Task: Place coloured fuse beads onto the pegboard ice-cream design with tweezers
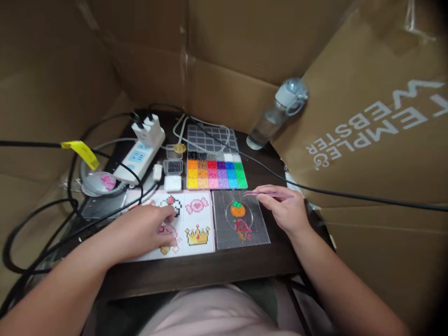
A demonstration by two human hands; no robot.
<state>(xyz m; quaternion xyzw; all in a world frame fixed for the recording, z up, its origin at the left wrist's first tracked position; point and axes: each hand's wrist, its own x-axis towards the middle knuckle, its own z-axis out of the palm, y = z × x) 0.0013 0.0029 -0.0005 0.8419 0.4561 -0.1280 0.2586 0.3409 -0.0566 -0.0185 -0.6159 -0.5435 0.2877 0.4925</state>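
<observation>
My right hand (289, 207) pinches a pair of pink tweezers (268, 193), whose tips point left above the top edge of a clear pegboard (224, 235). On the pegboard sit an orange fruit shape of beads with a green top (238, 211) and, below it, a red, pink and brown bead figure (242, 229). My left hand (145, 231) lies over the left part of a pattern sheet (206, 221), thumb and forefinger apart, holding nothing. Printed there are a pink candy and a yellow crown; two more pictures are partly hidden by my fingers.
Behind the pegboard stands a bead box (217, 172) sorted by colour, its lid open. Small bead cases (172, 183) are beside it. A power strip (142, 156), looping black cables (75, 205) and a dish of pink beads (105, 182) crowd the left. A water bottle (269, 121) stands back right; cardboard walls surround the table.
</observation>
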